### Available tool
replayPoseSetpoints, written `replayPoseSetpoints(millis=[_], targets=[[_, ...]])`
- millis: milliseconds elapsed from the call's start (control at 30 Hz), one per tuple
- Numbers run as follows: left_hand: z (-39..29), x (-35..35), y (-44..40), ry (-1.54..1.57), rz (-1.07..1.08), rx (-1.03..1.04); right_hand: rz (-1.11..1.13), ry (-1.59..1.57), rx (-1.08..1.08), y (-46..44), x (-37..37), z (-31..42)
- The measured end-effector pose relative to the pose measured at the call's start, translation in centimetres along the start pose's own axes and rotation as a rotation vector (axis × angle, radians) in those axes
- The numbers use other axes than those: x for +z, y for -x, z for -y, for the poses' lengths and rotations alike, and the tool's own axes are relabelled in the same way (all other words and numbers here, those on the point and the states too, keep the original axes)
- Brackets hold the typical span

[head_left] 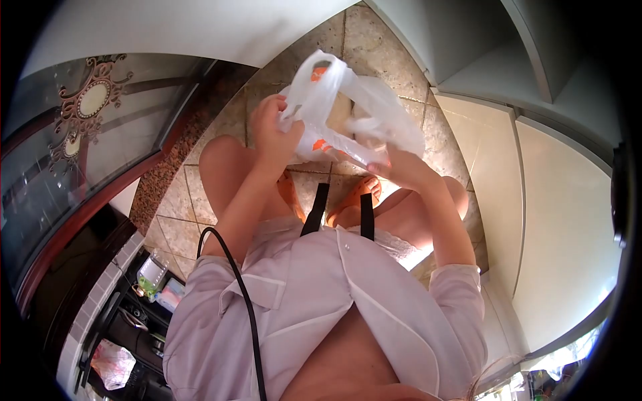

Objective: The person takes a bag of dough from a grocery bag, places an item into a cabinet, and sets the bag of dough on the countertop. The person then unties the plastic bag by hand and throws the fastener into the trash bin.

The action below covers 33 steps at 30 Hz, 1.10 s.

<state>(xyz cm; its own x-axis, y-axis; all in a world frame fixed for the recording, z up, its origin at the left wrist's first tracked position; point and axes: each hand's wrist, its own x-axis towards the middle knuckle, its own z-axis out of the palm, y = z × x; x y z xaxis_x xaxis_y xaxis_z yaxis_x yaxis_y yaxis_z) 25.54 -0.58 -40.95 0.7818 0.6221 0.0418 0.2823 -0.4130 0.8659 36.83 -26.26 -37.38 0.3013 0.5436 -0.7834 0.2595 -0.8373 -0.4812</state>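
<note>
Tiled floor (378, 40); in front of the bent knees (217, 160), a white plastic carrier bag (398, 117) is held two-handed.
Even tension is best kept along the rim, the film gripped in broad folds so that tearing is avoided. The bag is thin, translucent and crumpled; whether its base touches the floor cannot be told. Film beside the raised handle loop (314, 63) is gripped by the left hand (275, 130), the near edge by the right hand (406, 168). Small orange print (322, 144) is noted.
</note>
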Motion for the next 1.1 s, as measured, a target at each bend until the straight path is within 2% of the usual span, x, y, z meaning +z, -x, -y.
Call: replayPoseSetpoints(millis=[33,67,133,167,200,233,267,300,367,400,433,467,500,567,600,667,733,800,867,900,967,1000,1100], targets=[[-0.1,0.0,-0.2,0.017,0.04,0.003,-0.356,0.078,-0.047,-0.1,0.2,-0.2],[-0.1,-0.1,-0.4,0.033,0.081,0.002,-0.357,0.079,-0.049,-0.3,-0.1,-0.4],[-0.4,-0.2,-0.6,0.026,0.098,-0.017,-0.604,-0.29,0.093,0.2,-3.1,2.7],[-0.5,-0.2,-0.9,0.02,0.117,-0.029,-0.776,-0.103,0.035,-0.5,-3.1,1.6],[-1.1,-0.3,-1.0,0.023,0.126,-0.027,-0.814,-0.052,0.019,-0.6,-3.2,0.9],[-1.8,-0.5,-1.1,-0.125,0.115,0.125,-0.854,0.003,0.001,-0.6,-3.4,0.4],[-2.3,-0.7,-1.3,-0.272,0.098,0.274,-0.858,0.003,0.004,-0.5,-3.4,-0.1],[-2.3,-0.7,-1.5,-0.27,0.099,0.276,-0.789,0.075,-0.033,-0.3,-3.1,-0.5],[-2.1,-1.2,-2.1,-0.201,0.254,0.312,-0.723,0.145,-0.067,-0.3,-3.0,-0.7],[-2.5,-1.8,-2.3,-0.199,0.255,0.314,-0.58,0.142,-0.045,-0.4,-3.0,-0.4],[-3.2,-2.7,-2.4,-0.098,0.515,0.05,-0.436,0.139,-0.024,-0.4,-3.0,-0.1],[-3.7,-3.3,-2.5,0.005,0.766,-0.221,-0.437,0.139,-0.024,-0.6,-2.9,0.2],[-4.0,-3.6,-2.7,0.006,0.765,-0.22,-0.407,0.1,-0.103,-0.9,-2.8,0.4],[-4.5,-4.0,-3.0,-0.19,0.893,0.133,-0.347,0.017,-0.258,-1.6,-2.5,1.1],[-5.1,-4.3,-3.6,-0.19,0.894,0.134,-0.319,-0.047,-0.307,-2.3,-2.4,1.7],[-6.3,-4.7,-5.0,-0.098,1.249,0.011,-0.282,0.061,-0.243,-5.0,-1.3,1.2],[-5.9,-4.7,-4.9,-0.023,1.257,0.042,-0.25,0.167,-0.177,-8.6,0.0,-0.7],[-5.5,-4.7,-4.9,0.054,1.262,0.072,-0.355,0.489,0.058,-11.3,0.4,-2.1],[-5.5,-4.4,-5.0,0.339,1.297,-0.251,-0.382,0.429,0.123,-11.2,-0.2,-2.6],[-5.3,-4.3,-5.0,0.339,1.293,-0.249,-0.404,0.371,0.184,-11.1,-0.7,-2.3],[-4.9,-4.2,-4.6,0.345,1.213,-0.139,-0.319,0.443,0.173,-11.5,-1.1,-1.9],[-4.6,-4.3,-4.6,0.345,1.209,-0.14,-0.234,0.509,0.169,-11.8,-1.3,-1.7],[-4.4,-4.2,-4.7,0.295,1.279,-0.187,-0.247,0.568,0.139,-12.2,-2.5,-1.7]])
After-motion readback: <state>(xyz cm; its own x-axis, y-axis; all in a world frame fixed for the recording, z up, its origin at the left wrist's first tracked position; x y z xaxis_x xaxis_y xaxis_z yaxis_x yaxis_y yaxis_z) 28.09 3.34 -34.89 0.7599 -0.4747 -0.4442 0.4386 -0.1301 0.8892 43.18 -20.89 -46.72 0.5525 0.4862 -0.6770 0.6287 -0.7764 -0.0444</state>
